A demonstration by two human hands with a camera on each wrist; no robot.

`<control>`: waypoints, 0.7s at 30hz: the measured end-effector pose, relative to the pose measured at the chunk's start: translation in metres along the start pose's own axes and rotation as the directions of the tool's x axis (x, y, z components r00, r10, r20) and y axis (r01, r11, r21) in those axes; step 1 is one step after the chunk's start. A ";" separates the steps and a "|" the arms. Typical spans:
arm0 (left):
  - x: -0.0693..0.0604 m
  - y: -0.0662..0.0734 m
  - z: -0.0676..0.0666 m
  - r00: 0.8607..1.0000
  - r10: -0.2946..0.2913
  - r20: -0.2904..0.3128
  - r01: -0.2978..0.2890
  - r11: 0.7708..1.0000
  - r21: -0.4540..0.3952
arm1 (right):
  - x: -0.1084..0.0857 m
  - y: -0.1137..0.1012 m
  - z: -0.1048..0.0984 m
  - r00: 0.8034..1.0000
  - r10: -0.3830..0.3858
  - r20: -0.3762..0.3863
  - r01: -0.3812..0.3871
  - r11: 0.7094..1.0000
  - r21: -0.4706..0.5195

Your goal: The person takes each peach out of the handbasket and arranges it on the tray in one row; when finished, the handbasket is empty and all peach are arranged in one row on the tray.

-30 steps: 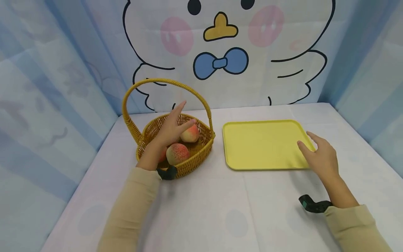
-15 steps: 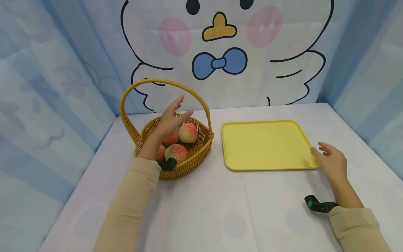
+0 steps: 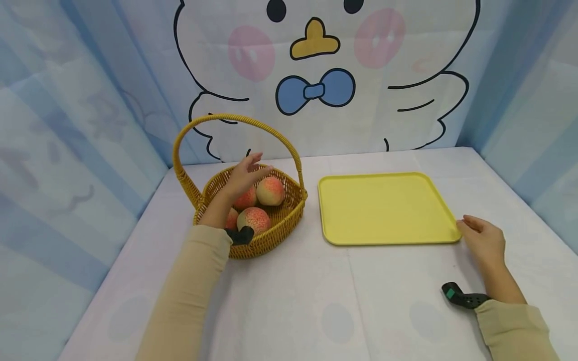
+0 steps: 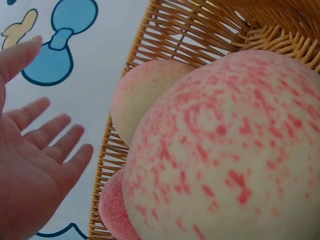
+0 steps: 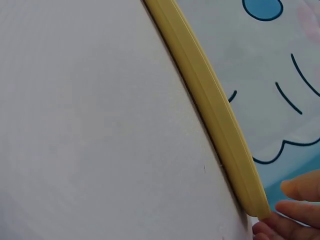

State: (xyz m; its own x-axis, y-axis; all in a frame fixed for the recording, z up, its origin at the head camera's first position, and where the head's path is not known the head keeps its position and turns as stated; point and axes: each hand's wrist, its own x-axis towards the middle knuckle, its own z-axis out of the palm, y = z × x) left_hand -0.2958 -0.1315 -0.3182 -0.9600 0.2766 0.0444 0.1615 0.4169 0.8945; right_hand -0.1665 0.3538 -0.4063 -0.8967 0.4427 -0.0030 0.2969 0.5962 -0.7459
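Note:
My left hand (image 3: 241,181) hovers over the wicker basket (image 3: 289,220), fingers spread and holding nothing. Inside lie several peaches, among them a pale one (image 3: 271,191) just right of the hand and a speckled one (image 3: 254,219) near the front. The hand and forearm partly cover others. In the left wrist view a speckled peach (image 4: 225,150) looms large, apart from the extended fingers. My right hand (image 3: 486,244) is at the front right corner of the yellow tray (image 3: 388,208). The right wrist view has its fingertips (image 5: 272,222) at the tray's corner, with the thumb held off.
The basket's tall arched handle (image 3: 244,118) rises over the left hand. A white cloth (image 3: 293,311) covers the table. Behind it hangs a printed backdrop (image 3: 370,120), with blue curtains at both sides. Each wrist wears a black camera (image 3: 465,297).
My right hand has moved right and slightly down, from over the tray's right edge to its front right corner. The left hand rose slightly, then sank slightly over the basket; the peaches stayed put.

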 end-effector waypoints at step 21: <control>0.004 -0.022 0.002 0.991 -0.101 0.084 0.100 0.995 0.016 | 0.002 0.004 0.006 0.992 0.128 -0.007 -0.127 0.987 0.101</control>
State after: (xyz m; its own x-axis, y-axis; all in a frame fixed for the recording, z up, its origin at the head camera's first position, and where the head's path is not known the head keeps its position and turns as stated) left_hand -0.3030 -0.1379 -0.3381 -0.9488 0.3046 -0.0836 0.0682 0.4559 0.8874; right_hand -0.1695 0.3533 -0.4127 -0.8487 0.5205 -0.0937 0.3735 0.4645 -0.8030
